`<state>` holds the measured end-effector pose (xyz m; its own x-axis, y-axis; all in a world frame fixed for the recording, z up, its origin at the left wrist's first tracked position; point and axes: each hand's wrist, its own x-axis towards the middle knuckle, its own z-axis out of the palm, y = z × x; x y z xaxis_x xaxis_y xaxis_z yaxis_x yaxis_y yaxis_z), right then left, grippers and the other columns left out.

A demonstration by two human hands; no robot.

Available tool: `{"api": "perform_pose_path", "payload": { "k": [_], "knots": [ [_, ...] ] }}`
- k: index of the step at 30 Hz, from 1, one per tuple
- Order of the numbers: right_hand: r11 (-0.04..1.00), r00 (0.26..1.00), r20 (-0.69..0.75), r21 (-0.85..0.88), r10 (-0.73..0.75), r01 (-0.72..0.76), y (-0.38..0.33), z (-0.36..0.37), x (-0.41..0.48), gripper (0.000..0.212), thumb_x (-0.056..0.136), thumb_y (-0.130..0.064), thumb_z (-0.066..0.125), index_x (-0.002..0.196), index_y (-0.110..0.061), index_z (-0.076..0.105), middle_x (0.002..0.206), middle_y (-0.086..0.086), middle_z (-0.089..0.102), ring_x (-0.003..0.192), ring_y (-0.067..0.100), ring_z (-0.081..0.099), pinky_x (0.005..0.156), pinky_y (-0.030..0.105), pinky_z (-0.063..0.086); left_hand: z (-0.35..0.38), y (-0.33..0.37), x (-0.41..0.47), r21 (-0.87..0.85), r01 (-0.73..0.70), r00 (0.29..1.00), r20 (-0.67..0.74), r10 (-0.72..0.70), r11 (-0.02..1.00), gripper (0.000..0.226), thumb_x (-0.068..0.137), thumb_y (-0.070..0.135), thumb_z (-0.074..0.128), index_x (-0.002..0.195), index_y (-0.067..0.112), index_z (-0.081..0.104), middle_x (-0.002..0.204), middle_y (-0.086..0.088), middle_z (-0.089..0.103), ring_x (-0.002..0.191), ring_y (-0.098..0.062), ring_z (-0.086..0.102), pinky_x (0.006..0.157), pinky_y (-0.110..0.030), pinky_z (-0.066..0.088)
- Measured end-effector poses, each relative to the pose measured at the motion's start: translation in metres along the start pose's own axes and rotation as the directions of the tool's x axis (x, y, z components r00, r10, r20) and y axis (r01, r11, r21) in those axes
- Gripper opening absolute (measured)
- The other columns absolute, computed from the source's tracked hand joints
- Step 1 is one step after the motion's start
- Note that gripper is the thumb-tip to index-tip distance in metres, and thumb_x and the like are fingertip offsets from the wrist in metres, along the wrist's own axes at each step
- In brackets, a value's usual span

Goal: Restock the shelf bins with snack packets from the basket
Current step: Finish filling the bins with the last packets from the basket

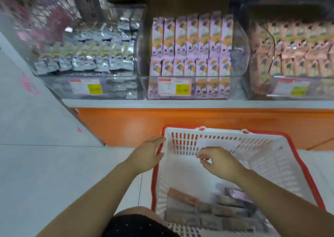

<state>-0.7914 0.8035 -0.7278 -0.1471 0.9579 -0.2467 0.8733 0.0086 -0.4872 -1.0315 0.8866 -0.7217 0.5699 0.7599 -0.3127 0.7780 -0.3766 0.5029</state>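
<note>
A white basket (267,157) with a red rim stands on the floor before the shelf. Several snack packets (213,211) lie at its near end, some brown, one purple. My left hand (148,155) is open with straight fingers against the basket's left rim. Over the basket's middle hovers my right hand (218,161), fingers loosely curled and holding nothing. On the shelf stand three clear bins: silver packets (86,56) at left, purple packets (191,45) in the middle, peach packets (296,52) at right.
The shelf has a white ledge (162,103) and an orange base panel (137,126). Price tags (174,88) hang on the bin fronts. Pale tiled floor (45,173) stretches to the left. My knee in dark clothing (137,222) is at the bottom.
</note>
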Motion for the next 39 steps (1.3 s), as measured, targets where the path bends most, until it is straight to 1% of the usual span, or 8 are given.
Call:
{"api": "perform_pose_path", "payload": {
  "k": [7,10,14,24,27,31,35,39],
  "knots": [
    [0.956,0.834,0.467,-0.155,0.294,-0.250,0.071,0.064,-0.006,0.032,0.094,-0.018,0.053,0.126,-0.017,0.057,0.128,0.002,0.054,0.114,0.017,0.052,0.096,0.025,0.041,0.022,-0.010,0.013,0.078,-0.037,0.991,0.130,0.026,0.996,0.061,0.095,0.017,0.051,0.150,0.022,0.026,0.156,0.020,-0.013,0.144,-0.008,0.016,0.111,-0.029,0.031],
    [0.942,0.728,0.601,-0.253,0.331,-0.219,0.091,0.089,-0.011,0.029,0.094,-0.013,0.051,0.121,-0.022,0.056,0.125,0.004,0.052,0.111,0.022,0.051,0.093,0.029,0.041,0.033,-0.011,0.011,0.073,-0.057,0.986,0.159,0.044,0.996,0.060,0.096,0.022,0.051,0.149,0.030,0.025,0.144,0.029,-0.032,0.146,-0.015,0.008,0.112,-0.041,0.033],
    [0.934,0.698,0.645,-0.345,0.311,-0.098,0.095,0.119,-0.020,0.032,0.089,-0.009,0.049,0.119,-0.010,0.060,0.126,0.006,0.058,0.113,0.024,0.056,0.094,0.032,0.044,0.037,-0.010,0.012,0.042,-0.020,0.990,0.140,0.014,0.999,0.059,0.095,0.019,0.053,0.145,0.038,0.029,0.151,0.027,-0.025,0.145,-0.019,0.014,0.106,-0.045,0.042],
    [0.924,0.758,0.586,-0.377,0.286,-0.057,0.090,0.135,-0.030,0.031,0.090,-0.007,0.050,0.120,-0.010,0.056,0.125,0.012,0.056,0.114,0.026,0.057,0.091,0.032,0.045,0.042,-0.014,0.012,0.023,-0.012,0.988,0.157,0.008,1.000,0.058,0.094,0.019,0.055,0.145,0.038,0.031,0.152,0.027,-0.021,0.142,-0.022,0.024,0.102,-0.044,0.046],
    [0.960,0.814,0.514,-0.203,0.270,-0.191,0.080,0.109,-0.026,0.035,0.087,-0.023,0.056,0.121,-0.017,0.054,0.116,0.006,0.060,0.105,0.023,0.059,0.086,0.030,0.046,0.040,-0.013,0.013,0.029,-0.007,0.983,0.181,0.002,1.000,0.058,0.095,0.021,0.054,0.145,0.038,0.031,0.152,0.026,-0.023,0.142,-0.023,0.024,0.102,-0.042,0.046],
    [0.918,0.888,0.379,0.186,0.262,-0.350,0.047,0.052,-0.008,0.048,0.080,-0.013,0.069,0.126,-0.018,0.053,0.091,-0.007,0.060,0.085,0.009,0.060,0.066,0.010,0.042,0.033,-0.009,0.011,0.199,-0.031,0.967,0.255,-0.021,0.979,0.057,0.095,0.029,0.052,0.146,0.036,0.029,0.145,0.020,-0.039,0.146,-0.028,-0.001,0.112,-0.049,0.032],
    [0.908,0.954,0.258,0.345,0.153,-0.239,0.004,-0.013,0.007,0.047,0.077,-0.001,0.066,0.120,-0.015,0.057,0.085,-0.005,0.057,0.076,0.014,0.055,0.070,0.024,0.046,0.018,0.007,0.011,0.372,-0.039,0.928,0.358,-0.105,0.927,0.059,0.095,0.039,0.051,0.148,0.036,0.025,0.150,0.008,-0.036,0.141,-0.033,-0.025,0.116,-0.056,0.006],
    [0.832,0.991,0.100,0.541,0.084,-0.125,-0.038,-0.075,-0.003,0.039,0.079,0.013,0.061,0.110,-0.011,0.060,0.095,0.011,0.066,0.081,0.025,0.064,0.075,0.035,0.053,-0.004,0.037,0.004,0.274,-0.065,0.919,0.391,-0.049,0.960,0.056,0.095,0.044,0.049,0.147,0.034,0.029,0.160,0.002,-0.006,0.145,-0.033,-0.010,0.118,-0.048,0.003]
  ]
}}
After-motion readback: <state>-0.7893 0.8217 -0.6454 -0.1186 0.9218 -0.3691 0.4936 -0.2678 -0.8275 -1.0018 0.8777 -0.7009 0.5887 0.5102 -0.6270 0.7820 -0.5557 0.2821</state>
